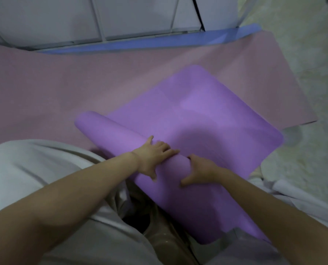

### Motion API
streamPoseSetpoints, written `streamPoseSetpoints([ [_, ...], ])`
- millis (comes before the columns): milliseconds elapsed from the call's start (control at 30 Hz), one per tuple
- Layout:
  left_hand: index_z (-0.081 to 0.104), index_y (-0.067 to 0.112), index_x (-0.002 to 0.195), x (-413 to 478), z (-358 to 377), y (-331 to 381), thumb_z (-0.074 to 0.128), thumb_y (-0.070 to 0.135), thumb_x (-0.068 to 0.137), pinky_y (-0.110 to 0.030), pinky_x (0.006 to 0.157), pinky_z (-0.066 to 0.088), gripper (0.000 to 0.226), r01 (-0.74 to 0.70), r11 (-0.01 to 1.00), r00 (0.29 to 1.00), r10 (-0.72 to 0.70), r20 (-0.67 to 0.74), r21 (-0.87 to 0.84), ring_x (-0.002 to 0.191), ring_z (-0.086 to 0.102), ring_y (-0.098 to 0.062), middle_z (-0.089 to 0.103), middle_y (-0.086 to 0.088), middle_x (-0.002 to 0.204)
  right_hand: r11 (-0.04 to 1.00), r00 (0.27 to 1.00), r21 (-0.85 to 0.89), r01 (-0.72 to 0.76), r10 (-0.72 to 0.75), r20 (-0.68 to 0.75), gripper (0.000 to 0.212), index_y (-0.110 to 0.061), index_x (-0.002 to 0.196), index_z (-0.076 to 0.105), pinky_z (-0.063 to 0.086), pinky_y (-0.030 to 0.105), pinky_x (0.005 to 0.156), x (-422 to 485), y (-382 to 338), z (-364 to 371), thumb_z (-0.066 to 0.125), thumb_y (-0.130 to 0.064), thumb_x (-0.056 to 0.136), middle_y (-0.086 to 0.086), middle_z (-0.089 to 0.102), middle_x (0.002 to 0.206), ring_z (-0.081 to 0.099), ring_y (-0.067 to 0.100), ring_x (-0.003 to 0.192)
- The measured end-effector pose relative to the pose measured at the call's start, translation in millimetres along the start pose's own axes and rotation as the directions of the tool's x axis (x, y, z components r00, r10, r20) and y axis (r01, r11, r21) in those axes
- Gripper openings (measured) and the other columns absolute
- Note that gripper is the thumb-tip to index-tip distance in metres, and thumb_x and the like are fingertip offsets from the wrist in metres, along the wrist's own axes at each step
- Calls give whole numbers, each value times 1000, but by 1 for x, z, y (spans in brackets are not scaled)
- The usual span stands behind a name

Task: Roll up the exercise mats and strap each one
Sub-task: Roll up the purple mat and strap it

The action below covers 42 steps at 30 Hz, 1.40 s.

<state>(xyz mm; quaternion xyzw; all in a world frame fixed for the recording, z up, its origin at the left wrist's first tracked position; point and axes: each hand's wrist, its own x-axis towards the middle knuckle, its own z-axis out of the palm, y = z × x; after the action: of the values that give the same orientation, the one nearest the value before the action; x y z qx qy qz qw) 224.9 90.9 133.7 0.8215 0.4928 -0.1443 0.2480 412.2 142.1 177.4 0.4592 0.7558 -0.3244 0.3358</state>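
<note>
A purple mat (207, 104) lies half rolled in front of me, its flat end stretching away to the upper right. The rolled part (113, 132) runs diagonally from the middle left down toward my lap. My left hand (151, 156) presses on top of the roll with fingers stretched forward. My right hand (199, 170) rests on the roll beside it, fingers over the far side and thumb toward me. Under the purple mat lies a flat pink mat (63, 88). A blue mat (159, 40) shows along the pink one's far edge.
A pale wall or cabinet with panels (121, 16) stands behind the mats. A light, fuzzy rug or floor (308, 73) lies to the right. My legs in light clothing (44, 178) fill the lower left. No strap is in view.
</note>
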Motion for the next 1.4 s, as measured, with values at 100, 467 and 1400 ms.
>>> streamPoseSetpoints([
  [100,-29,20,140,-2,13,12,73,62,63,-66,108,9,134,35,997,999,-32,-38,75,145,6,-29,2,-16,157,995,999,92,-23,20,33,91,-14,137,39,44,32,95,1,7,-8,81,-50,64,4,51,133,52,23,116],
  [467,29,14,140,-4,20,14,78,73,19,-70,84,40,144,12,988,964,28,-264,151,114,58,-35,59,-19,125,932,981,354,-74,4,196,88,-23,121,58,54,40,89,-3,21,-22,82,-56,44,-4,67,109,65,15,97],
  [1400,-30,19,138,-1,8,8,71,62,67,-60,111,1,130,-53,984,993,70,-95,171,146,2,-26,-1,-13,158,909,983,397,-124,58,176,96,-21,123,57,53,40,90,-12,22,-16,79,-64,40,-3,66,110,64,16,97],
])
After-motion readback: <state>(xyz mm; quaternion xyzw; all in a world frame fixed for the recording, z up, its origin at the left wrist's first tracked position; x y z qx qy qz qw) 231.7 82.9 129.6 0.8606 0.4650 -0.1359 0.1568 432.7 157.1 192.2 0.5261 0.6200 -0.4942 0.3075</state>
